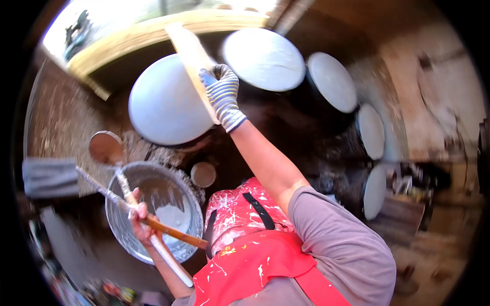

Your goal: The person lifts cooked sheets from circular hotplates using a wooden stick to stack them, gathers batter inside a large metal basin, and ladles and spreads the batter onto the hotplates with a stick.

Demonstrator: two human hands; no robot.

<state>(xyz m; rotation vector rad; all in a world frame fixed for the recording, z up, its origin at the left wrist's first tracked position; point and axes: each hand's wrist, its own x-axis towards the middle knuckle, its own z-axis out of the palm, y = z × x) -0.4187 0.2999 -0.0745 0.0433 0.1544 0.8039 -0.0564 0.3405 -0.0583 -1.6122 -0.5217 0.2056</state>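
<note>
My right hand (223, 94), in a striped glove, grips a pale flat wooden slat (190, 51). The slat stretches across the edge of a large round white surface (166, 104). Lower left, my bare left hand (141, 222) is closed around two long handles above a bucket (196, 204) with whitish liquid inside. One is a white-smeared stick with a brown wooden end (176, 233). The other, a white handle (171, 262), runs up toward a round brown ladle-like head (105, 147).
Several round white tops on dark bodies curve around to the right, including one disc (264, 58). A pale wooden ledge (153, 34) runs along the back. A grey rectangular piece (50, 177) sits at far left, and a small round container (203, 174) beside the bucket.
</note>
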